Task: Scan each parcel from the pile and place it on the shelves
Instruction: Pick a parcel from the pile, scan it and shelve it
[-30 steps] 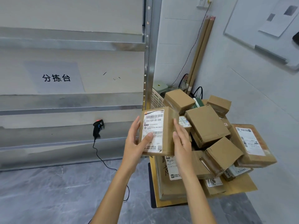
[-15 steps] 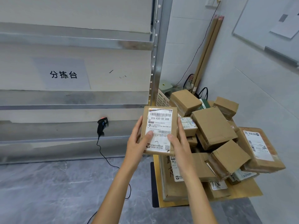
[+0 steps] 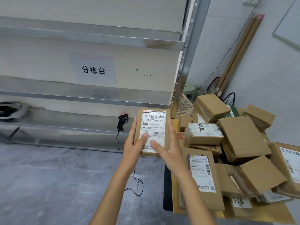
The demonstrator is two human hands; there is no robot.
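Cardboard parcel [image 3: 152, 133] has swung label-up, gripped by left hand [image 3: 134, 146] and right hand [image 3: 168, 147], lifted clear of the pile [image 3: 240, 153], nearer the scanner [image 3: 122, 121] at the shelf [image 3: 65, 127] edge; scanning looks next.

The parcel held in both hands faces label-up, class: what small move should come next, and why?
Probably carry the parcel left so its barcode faces the scanner on the low shelf. The left hand and right hand hold it with the label showing, and the scanner stands just beside it.
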